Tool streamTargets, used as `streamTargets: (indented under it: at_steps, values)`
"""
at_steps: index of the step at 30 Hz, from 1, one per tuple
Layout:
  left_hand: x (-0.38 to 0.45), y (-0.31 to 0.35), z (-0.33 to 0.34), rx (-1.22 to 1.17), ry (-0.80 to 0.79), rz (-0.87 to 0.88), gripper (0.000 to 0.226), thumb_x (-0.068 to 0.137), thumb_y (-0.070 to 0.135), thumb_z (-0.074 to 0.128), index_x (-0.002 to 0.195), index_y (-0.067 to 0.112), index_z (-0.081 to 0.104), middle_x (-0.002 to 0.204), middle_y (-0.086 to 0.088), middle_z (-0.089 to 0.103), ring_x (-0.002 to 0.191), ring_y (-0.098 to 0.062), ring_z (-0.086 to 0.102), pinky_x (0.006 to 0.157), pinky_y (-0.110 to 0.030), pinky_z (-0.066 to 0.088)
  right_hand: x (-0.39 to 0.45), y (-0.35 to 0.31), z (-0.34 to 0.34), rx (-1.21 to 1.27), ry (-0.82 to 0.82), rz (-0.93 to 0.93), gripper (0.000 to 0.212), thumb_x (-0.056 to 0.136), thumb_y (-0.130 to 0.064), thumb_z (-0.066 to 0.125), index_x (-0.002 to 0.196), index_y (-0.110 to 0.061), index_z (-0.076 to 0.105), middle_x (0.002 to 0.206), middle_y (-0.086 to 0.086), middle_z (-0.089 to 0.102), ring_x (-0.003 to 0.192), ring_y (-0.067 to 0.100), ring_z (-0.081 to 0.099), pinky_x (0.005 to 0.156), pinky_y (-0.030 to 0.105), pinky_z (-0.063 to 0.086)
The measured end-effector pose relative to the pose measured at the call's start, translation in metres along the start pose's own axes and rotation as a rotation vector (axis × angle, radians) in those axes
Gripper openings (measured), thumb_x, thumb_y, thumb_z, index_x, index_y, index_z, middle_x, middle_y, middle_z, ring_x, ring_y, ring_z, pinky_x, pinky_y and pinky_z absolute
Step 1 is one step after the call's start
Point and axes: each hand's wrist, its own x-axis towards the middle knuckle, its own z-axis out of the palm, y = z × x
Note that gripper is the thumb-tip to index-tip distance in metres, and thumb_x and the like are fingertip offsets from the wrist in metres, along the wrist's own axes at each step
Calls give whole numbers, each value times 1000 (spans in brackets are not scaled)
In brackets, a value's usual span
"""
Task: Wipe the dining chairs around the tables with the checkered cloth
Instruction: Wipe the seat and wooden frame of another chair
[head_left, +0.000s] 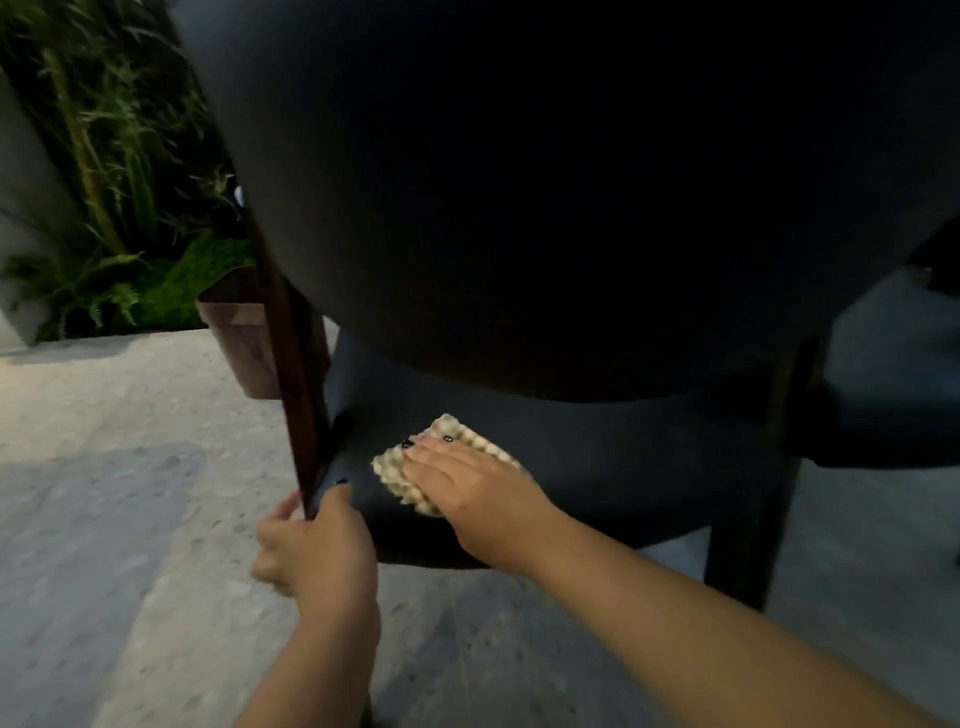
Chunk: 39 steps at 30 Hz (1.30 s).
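Far to the left of your hands, green plants (104, 156) stand against a pale wall, above a speckled stone floor (104, 441). Between the plants and your left hand, a brown wooden planter box (244, 343) sits on that floor.

Your left hand (317, 545) grips the lower part of a slim reddish-brown wooden post (296, 389) of the dark dining chair (571, 182); thumb on the left side of the post, fingers curled round its right side, one dark-painted nail visible.

Just right of that hand, the checkered cloth (400, 467), beige and cream, lies on the chair's dark seat (623, 457), below the large rounded backrest that fills the upper view. Your right hand (467, 488) presses flat on the cloth, fingers straight and pointing up-left, covering most of it; the cloth's edges show beyond the fingertips and along the top of the hand. The two hands are near one another but not touching.

Right of your right hand, a dark chair leg (748, 545) reaches the floor. Farther right, another dark upholstered seat (883, 374) is partly visible.
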Motion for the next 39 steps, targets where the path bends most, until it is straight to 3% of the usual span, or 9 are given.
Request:
streamTargets:
  at_steps: [3, 9, 13, 17, 23, 28, 34, 37, 39]
  values:
    - [-5, -7, 5, -22, -78, -142, 71, 89, 31, 67, 147, 30, 26, 151, -14, 27, 128, -40, 41, 104, -56, 40, -34, 27, -13, 25, 80, 67, 46, 72, 9, 60, 117, 3, 64, 122, 18, 63, 116, 29, 59, 99, 42, 47]
    - [0, -20, 9, -206, -375, -239, 62, 96, 27, 59, 147, 35, 25, 144, -13, 44, 121, -43, 51, 93, -68, 44, -85, 72, -37, -28, 148, 156, 48, 78, -2, 35, 114, 4, 65, 120, 17, 64, 113, 28, 62, 98, 42, 48]
    - [0, -20, 7, -192, -417, -194, 55, 98, 27, 56, 146, 29, 29, 141, -12, 47, 115, -41, 55, 88, -64, 49, -121, 113, -49, -83, 156, 312, 49, 76, 13, 50, 122, 1, 61, 126, 14, 61, 121, 26, 56, 107, 37, 38]
    - [-1, -20, 6, -195, -429, -178, 53, 97, 28, 57, 143, 29, 31, 140, -14, 47, 114, -41, 56, 89, -64, 49, -164, 149, -60, 39, 219, 694, 58, 87, 13, 45, 137, -17, 48, 139, -6, 44, 131, 7, 35, 111, 21, 19]
    - [-4, -19, 3, -180, -413, -188, 62, 95, 28, 59, 145, 35, 23, 140, -11, 47, 108, -36, 57, 86, -59, 51, -165, 152, -19, 423, 1009, 1679, 32, 100, -19, 37, 130, -19, 49, 120, 10, 59, 110, 29, 58, 95, 45, 48]
    - [0, -15, -3, -55, -420, -201, 74, 92, 35, 62, 152, 31, 19, 144, -10, 47, 116, -36, 55, 98, -59, 46, -137, 140, 2, 613, 1319, 1836, 37, 100, -23, 36, 133, -16, 48, 128, 10, 57, 116, 29, 55, 100, 45, 44]
    - [8, 9, -26, 19, -491, -205, 55, 96, 56, 41, 134, 16, 50, 141, -10, 50, 127, -30, 47, 108, -50, 31, -105, 9, 29, 576, 1115, 1650, 47, 93, -2, 43, 139, -13, 45, 131, 3, 54, 121, 19, 49, 99, 29, 38]
    - [30, 19, -43, 2, -521, -320, 85, 96, 65, 21, 144, -4, 36, 149, -17, 41, 143, -31, 29, 117, -53, 16, -84, -62, 36, 508, 987, 1202, 58, 92, 0, 40, 147, -18, 34, 146, -3, 41, 131, 0, 35, 103, 6, 25]
    - [37, 18, -49, -57, -536, -374, 89, 96, 65, 17, 144, -7, 34, 149, -20, 41, 144, -32, 29, 119, -53, 14, -61, -82, 37, 416, 842, 766, 55, 90, -2, 35, 145, -6, 33, 151, 9, 34, 141, 12, 27, 111, 11, 21]
